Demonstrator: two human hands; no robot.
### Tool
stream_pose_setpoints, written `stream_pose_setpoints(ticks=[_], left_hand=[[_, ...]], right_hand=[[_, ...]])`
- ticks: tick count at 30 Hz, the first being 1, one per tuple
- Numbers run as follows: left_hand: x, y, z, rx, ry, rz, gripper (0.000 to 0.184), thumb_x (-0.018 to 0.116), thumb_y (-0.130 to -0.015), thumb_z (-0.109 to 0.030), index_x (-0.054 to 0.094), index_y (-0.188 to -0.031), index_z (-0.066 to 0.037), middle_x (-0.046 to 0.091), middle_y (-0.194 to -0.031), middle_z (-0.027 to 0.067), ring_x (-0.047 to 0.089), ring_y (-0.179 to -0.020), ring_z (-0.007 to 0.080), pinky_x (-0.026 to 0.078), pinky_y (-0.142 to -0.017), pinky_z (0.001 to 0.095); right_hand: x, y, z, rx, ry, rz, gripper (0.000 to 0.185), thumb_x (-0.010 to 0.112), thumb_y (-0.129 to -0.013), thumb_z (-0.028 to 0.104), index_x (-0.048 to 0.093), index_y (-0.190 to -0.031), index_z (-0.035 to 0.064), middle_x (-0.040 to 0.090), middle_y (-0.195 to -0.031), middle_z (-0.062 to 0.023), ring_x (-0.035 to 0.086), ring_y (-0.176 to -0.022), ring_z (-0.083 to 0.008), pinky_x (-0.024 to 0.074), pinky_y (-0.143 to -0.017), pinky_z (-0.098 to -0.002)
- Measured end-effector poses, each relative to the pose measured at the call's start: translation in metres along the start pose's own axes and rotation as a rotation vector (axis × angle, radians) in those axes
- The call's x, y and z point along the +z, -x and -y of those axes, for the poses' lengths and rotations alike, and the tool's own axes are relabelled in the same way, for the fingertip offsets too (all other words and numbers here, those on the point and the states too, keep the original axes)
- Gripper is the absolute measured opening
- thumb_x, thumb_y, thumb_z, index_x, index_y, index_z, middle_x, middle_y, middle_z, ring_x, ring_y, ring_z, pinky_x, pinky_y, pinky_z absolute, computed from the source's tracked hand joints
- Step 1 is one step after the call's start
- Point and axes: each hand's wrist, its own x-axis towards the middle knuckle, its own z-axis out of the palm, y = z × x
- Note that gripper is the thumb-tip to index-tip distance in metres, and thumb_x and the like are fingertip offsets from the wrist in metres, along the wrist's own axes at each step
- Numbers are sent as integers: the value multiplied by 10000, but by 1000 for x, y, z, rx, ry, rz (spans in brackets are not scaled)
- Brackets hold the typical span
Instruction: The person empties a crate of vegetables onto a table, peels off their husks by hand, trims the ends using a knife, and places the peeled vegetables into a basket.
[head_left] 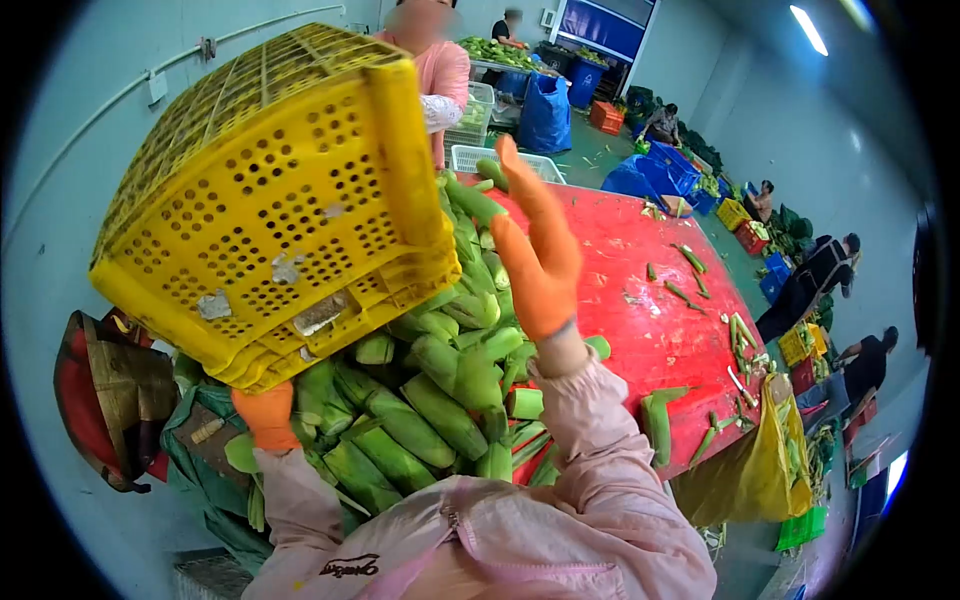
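Observation:
A yellow plastic crate (290, 220) is tipped over, its perforated side facing me and its rim low above the pile. My left hand (266, 414), in an orange glove, grips the crate's lower edge; part of its fingers is hidden there. Green ears of corn in their husks (400, 450) lie heaped beneath and in front of the crate. My right hand (542, 255), also orange-gloved, is raised to the right of the crate with fingers spread and nothing in it. It is above the edge of the heap, near a few ears.
The red tabletop (610, 250) carries leaf and stalk scraps on its right. A yellow bag (765, 450) hangs at its right edge. A person in pink (450, 75) stands across from me behind the crate. Blue bags (545, 112) and other workers are farther off.

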Motion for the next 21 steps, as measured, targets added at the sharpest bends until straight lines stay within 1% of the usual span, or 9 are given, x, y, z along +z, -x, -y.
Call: stream_pose_setpoints(ticks=[2, 4, 5, 8, 10, 11, 12, 17, 21], left_hand=[[3, -4, 1, 42, -119, 10, 402, 588, -910, -243, 551, -1253, -37, 581, -1299, 95, 527, -1205, 248, 409, -1011, 384], [26, 5, -25, 502, -1232, 66, 428, 594, -891, -100, 481, -1294, -6, 578, -1290, 95, 561, -1161, 269, 422, -1007, 381], [43, 7, -36, 581, -1236, 7, 281, 652, -845, -134, 653, -1114, -54, 676, -1131, 73, 618, -1055, 266, 453, -957, 362], [51, 16, -44, 590, -1307, 22, 248, 652, -845, -139, 670, -1076, -53, 674, -1124, 81, 618, -1039, 278, 464, -936, 372], [47, 22, -51, 563, -1297, 37, 213, 651, -850, -158, 689, -1037, -63, 675, -1110, 79, 618, -1033, 284, 466, -930, 376], [37, 24, -52, 470, -1466, 153, 265, 607, -891, -173, 631, -1120, -42, 643, -1175, 92, 591, -1091, 284, 436, -981, 386], [28, 28, -45, 380, -1618, 266, 318, 563, -932, -187, 574, -1203, -22, 611, -1240, 105, 563, -1148, 284, 407, -1033, 397], [-21, 28, 5, -305, 827, 127, 417, 422, -1011, -256, 441, -1357, -23, 463, -1399, 121, 445, -1265, 314, 311, -1114, 473], [-28, 22, 2, -333, 812, 141, 410, 381, -1015, -208, 427, -1367, -2, 458, -1405, 132, 434, -1274, 306, 307, -1117, 449]], right_hand=[[-2, 37, -71, 399, -174, -134, 504, 573, -936, 167, 438, -1396, 11, 441, -1444, -144, 428, -1324, -232, 322, -1090, -331], [7, 59, -105, 653, -225, -135, 535, 580, -953, 236, 417, -1412, 14, 439, -1446, -132, 437, -1309, -206, 324, -1082, -305], [12, 68, -124, 756, -307, -135, 532, 574, -956, 269, 433, -1403, 16, 457, -1430, -132, 455, -1288, -196, 345, -1058, -294], [28, 67, -151, 962, -432, -46, 525, 553, -960, 343, 490, -1362, 12, 533, -1350, -117, 514, -1205, -164, 396, -973, -256], [37, 73, -167, 626, -224, 100, 389, 478, -981, 236, 526, -1318, 48, 591, -1251, -79, 542, -1174, -157, 443, -933, -266], [49, 63, -180, 1045, -717, -87, 367, 478, -968, 236, 571, -1238, 6, 611, -1223, -111, 559, -1130, -163, 458, -909, -284], [51, 66, -186, 1040, -711, -107, 367, 478, -968, 236, 571, -1238, 6, 611, -1223, -111, 559, -1130, -163, 458, -909, -284], [51, 42, -185, 966, -177, 117, 448, 530, -933, 343, 620, -1167, -28, 655, -1157, -123, 618, -1020, -193, 461, -880, -314], [66, 35, -209, 1108, -14, 126, 584, 524, -863, 484, 646, -1137, -17, 670, -1109, -178, 639, -1001, -275, 467, -872, -361]])
